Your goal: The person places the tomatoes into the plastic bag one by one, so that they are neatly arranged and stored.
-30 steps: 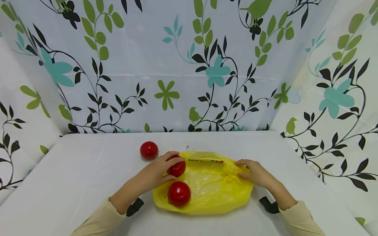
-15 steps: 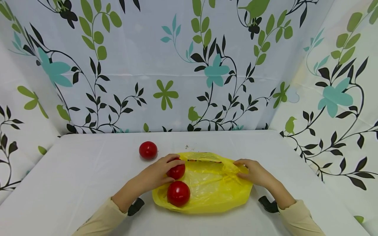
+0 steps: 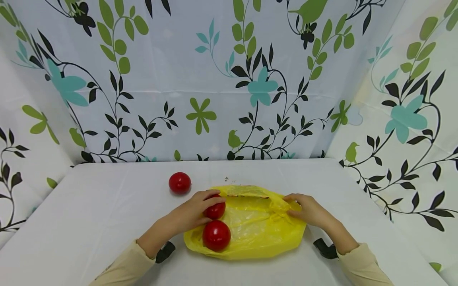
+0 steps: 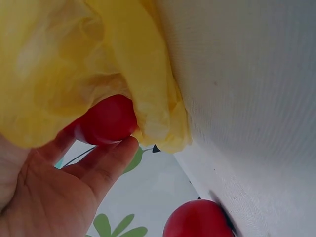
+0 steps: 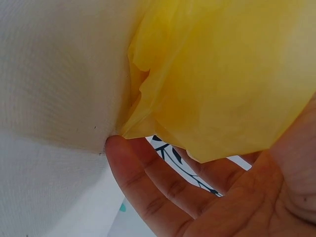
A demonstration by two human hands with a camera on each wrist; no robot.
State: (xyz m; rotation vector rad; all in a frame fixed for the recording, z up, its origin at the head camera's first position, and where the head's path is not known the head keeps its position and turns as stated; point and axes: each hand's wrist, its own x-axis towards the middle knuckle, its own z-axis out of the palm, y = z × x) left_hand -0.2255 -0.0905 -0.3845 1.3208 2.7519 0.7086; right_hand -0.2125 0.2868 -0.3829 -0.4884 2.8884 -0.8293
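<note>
My left hand (image 3: 197, 209) curls its fingers and thumb round a glossy red ball (image 3: 216, 208) at the left part of a yellow plastic bag (image 3: 264, 234). In the left wrist view that ball (image 4: 109, 121) sits against the bag's folds, with fingertips along its underside. A second red ball (image 3: 216, 236) lies on the bag just nearer to me, close beside the held one. My right hand (image 3: 310, 210) grips the gathered right edge of the bag. Up close in the right wrist view, the fingers (image 5: 168, 190) curl at the bag's crumpled edge (image 5: 182, 143).
Another red ball (image 3: 180, 183) lies on the white tabletop (image 3: 107, 214), behind and left of the bag. Patterned cloth (image 3: 161, 79) with leaves and flowers hangs along the back and both sides. Black straps (image 3: 325, 249) show at the wrists.
My left hand has drawn slightly towards me with its red ball, now closer to the near ball. The right hand and the bag have hardly moved.
</note>
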